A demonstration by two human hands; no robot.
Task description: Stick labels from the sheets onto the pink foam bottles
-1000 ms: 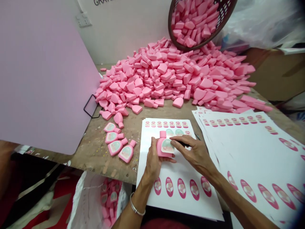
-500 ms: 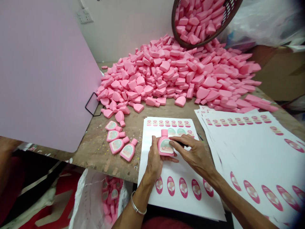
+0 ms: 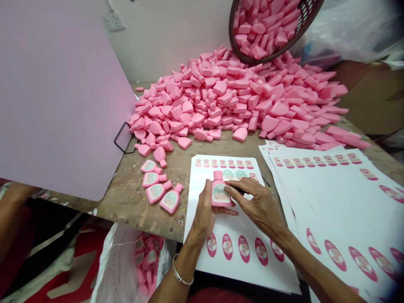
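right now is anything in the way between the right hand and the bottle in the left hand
Nothing visible is in the way. The left hand holds the bottle, and the right hand reaches the label on its front. The dark object in the right hand sits off to the side.

I now see the label lying within the front of the bottle instead of jutting past its right edge, and just a scrap of lettering left atop my view.
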